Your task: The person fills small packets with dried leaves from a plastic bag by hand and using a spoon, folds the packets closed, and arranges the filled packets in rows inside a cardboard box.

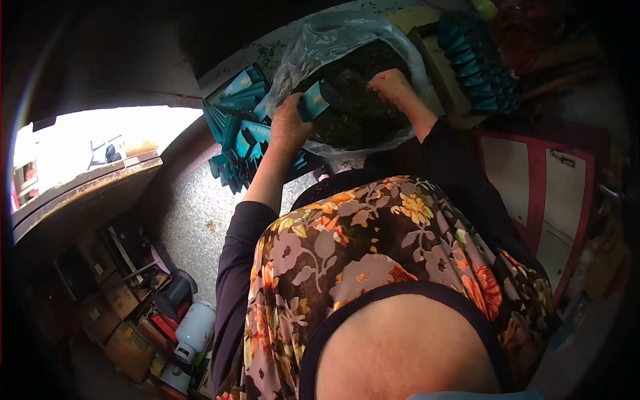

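A large clear plastic bag stands open, with dark loose leafy material inside. My left hand is at the bag's left side, its fingers closed round a small teal packet that is held over the dark material. Above the right part of the material is my right hand, fingers curled together; whatever they may hold is too small to make out. Many teal folded packets lie heaped to the left of the bag, close to my left forearm.
A box with a row of teal packets stands right of the bag. A pink-framed cabinet is at the right. Cardboard boxes and a pale cylinder are at the lower left.
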The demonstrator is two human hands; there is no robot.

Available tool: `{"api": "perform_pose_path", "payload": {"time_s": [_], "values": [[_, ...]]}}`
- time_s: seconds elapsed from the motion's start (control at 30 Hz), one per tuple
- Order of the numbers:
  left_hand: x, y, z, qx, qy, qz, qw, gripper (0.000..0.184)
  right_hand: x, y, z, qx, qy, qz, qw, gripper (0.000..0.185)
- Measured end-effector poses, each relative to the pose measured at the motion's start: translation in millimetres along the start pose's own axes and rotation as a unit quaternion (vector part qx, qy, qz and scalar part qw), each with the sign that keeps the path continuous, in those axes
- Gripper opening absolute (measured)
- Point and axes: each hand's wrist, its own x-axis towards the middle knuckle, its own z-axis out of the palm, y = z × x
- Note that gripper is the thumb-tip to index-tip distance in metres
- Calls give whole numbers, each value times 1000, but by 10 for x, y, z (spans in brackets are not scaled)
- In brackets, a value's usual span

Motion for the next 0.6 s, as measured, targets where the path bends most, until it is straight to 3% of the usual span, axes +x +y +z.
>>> {"api": "perform_pose_path", "payload": {"time_s": [0.23, 0.3, 0.37, 0.47, 0.6], "values": [[254, 34, 295, 57, -11, -10, 998, 58, -208, -315, -342, 25, -23, -8, 999, 18], [301, 83, 348, 74, -20, -16, 997, 58, -250, -351, -335, -19, -17, -64, 998, 16], [325, 97, 388, 70, -24, -15, 997, 58, -261, -417, -313, -71, -18, -38, 997, 17], [330, 105, 423, 68, -34, -17, 997, 59, -248, -412, -208, -225, 64, -176, 956, 20], [300, 59, 430, 79, -46, -32, 995, 60, -289, -435, -200, -205, 64, -144, 966, 19]]}}
